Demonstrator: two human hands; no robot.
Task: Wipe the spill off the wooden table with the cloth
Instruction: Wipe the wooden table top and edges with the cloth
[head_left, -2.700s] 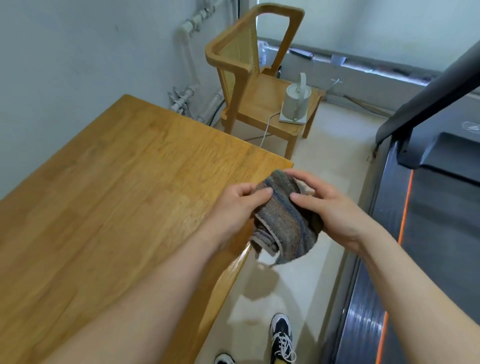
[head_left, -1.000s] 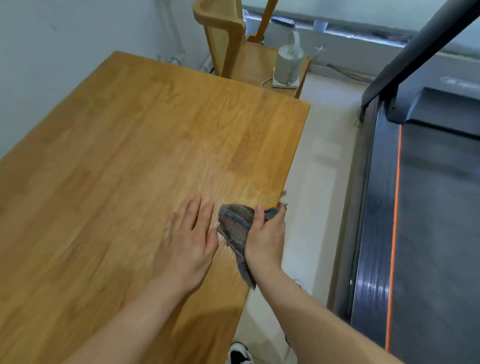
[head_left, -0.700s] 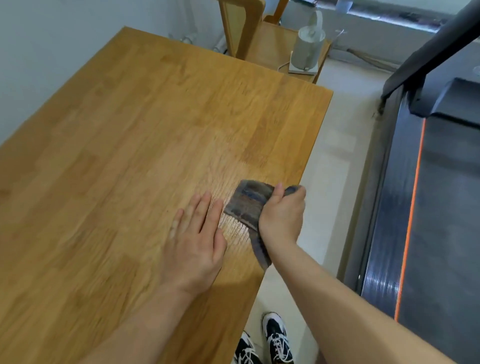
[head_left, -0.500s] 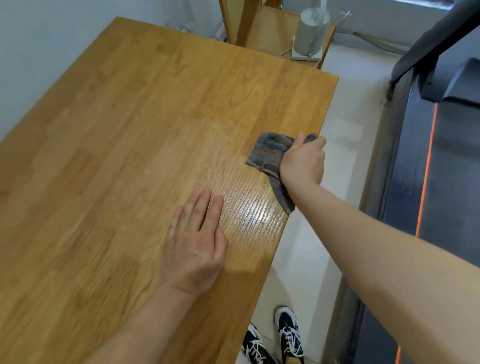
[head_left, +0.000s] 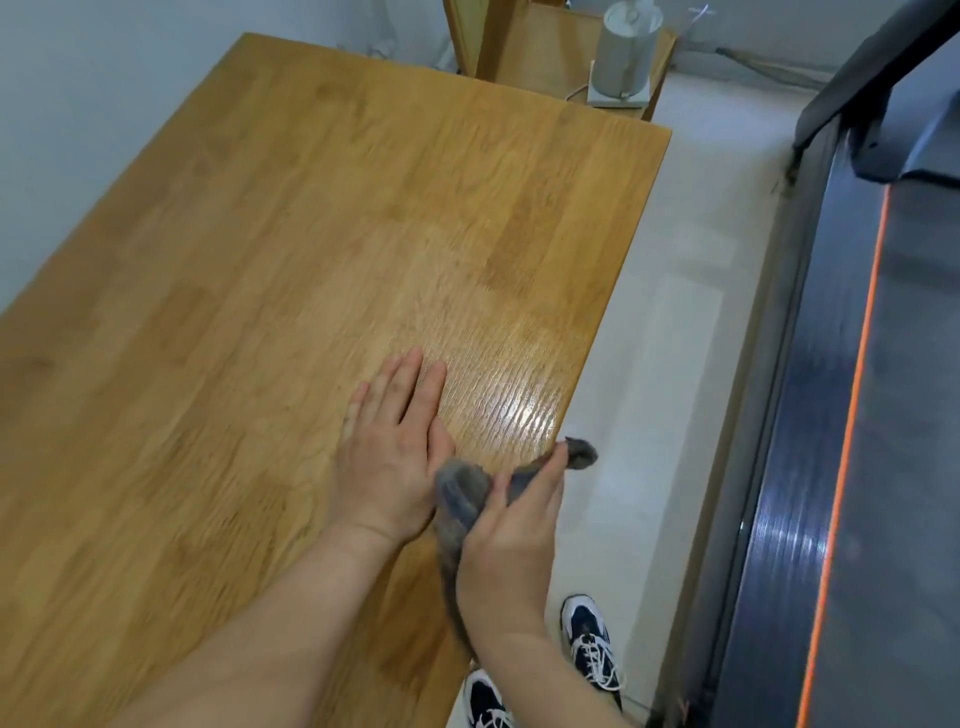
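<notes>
**Wooden table, right edge: cloth bunched in the right hand**

The wooden table (head_left: 260, 260) fills the left of the view, with pale floor (head_left: 675, 364) running along its right edge and a treadmill (head_left: 909, 467) beyond. Nearest, a pair of sneakers (head_left: 592, 644) stands on the floor just off that edge.

The cloth (head_left: 460, 499) is a soft, limp grey-striped rag. It looks light and folds wherever it is squeezed, so it probably works best gathered into a pad under the palm, not held by a corner. The right hand (head_left: 511, 540) has its thumb and fingers closed round the cloth at the table's right edge. One end trails down under the wrist. The other pokes out past the fingertips, off the edge. Motion blur hides the exact grip.

The left hand (head_left: 387, 462) lies flat on the wood, fingers straight and together, holding nothing. Its thumb side touches the cloth.

Just beyond both hands, a wet sheen (head_left: 511, 402) glistens beside the right edge. Past the far edge, a chair (head_left: 540, 62) carries a kettle (head_left: 626, 49).
</notes>
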